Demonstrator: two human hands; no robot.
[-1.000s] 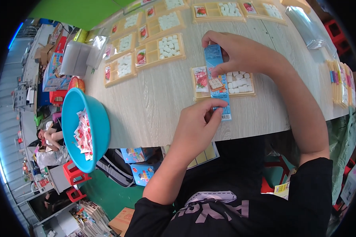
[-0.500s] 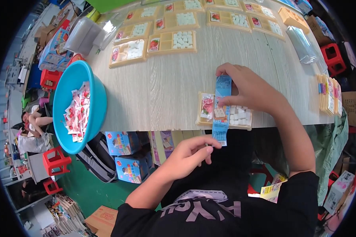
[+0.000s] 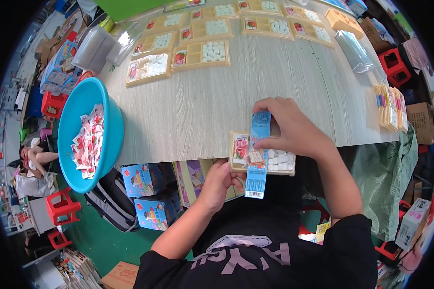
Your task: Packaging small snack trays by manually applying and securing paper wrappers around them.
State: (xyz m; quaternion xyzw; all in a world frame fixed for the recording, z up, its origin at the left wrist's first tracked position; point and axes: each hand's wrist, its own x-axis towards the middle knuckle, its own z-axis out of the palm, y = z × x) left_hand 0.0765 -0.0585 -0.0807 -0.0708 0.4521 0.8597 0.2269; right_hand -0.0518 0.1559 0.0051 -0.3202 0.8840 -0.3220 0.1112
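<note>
Holding: right hand (image 3: 294, 129) pinches blue paper strip (image 3: 258, 154) at its upper part
Strip: lies across yellow tray (image 3: 263, 154)
Left hand (image 3: 222, 180): grips tray's near edge, below strip's left

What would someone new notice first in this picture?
Likely the long blue paper strip, pinched by the right hand over a tan tray at the table's near edge, the left hand under it. Next, the big turquoise basin of red-and-white packets, left.
</note>
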